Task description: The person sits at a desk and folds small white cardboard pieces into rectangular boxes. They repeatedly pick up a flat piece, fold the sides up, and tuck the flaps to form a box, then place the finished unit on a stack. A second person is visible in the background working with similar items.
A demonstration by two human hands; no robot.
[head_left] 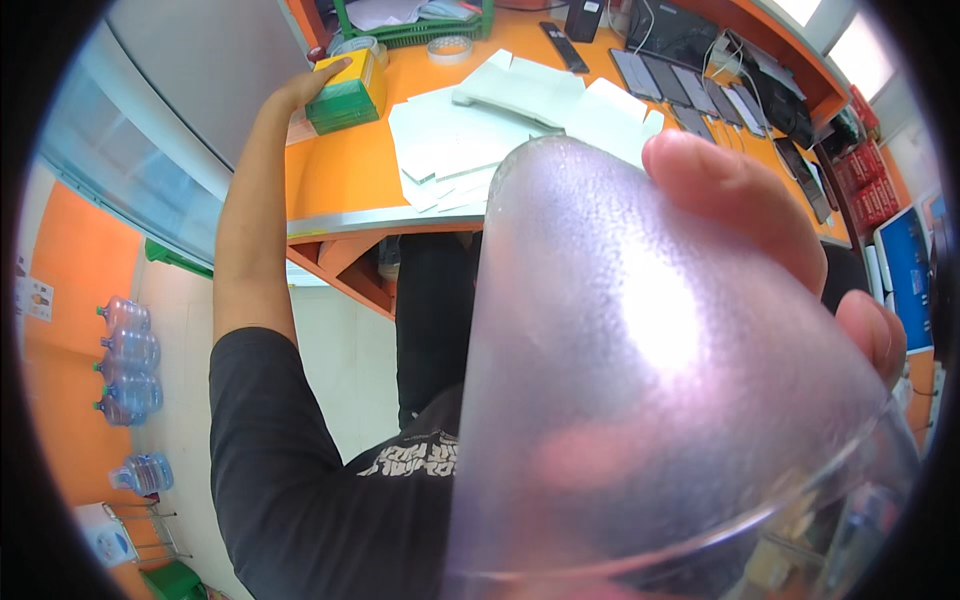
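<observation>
A clear, frosted plastic cup [620, 330] fills much of the lower right, very close to the camera and tilted with its base up and away from me. My right hand [760, 210] is wrapped round its far side. Part of that hand shows blurred through the plastic. At the far left of the orange desk [335, 185], my left arm is stretched out. My left hand [310, 85] grips a yellow and green box [350, 100], one finger lying along its top and the others hidden. White sheets and folded white card [450, 140] lie just right of the box.
Behind the papers are a roll of tape [449, 49], a green basket [410, 30] and a black remote-like object [564, 46]. Several phones [665, 78] with cables lie at the right back. Large water bottles [130, 350] stand on the floor at left.
</observation>
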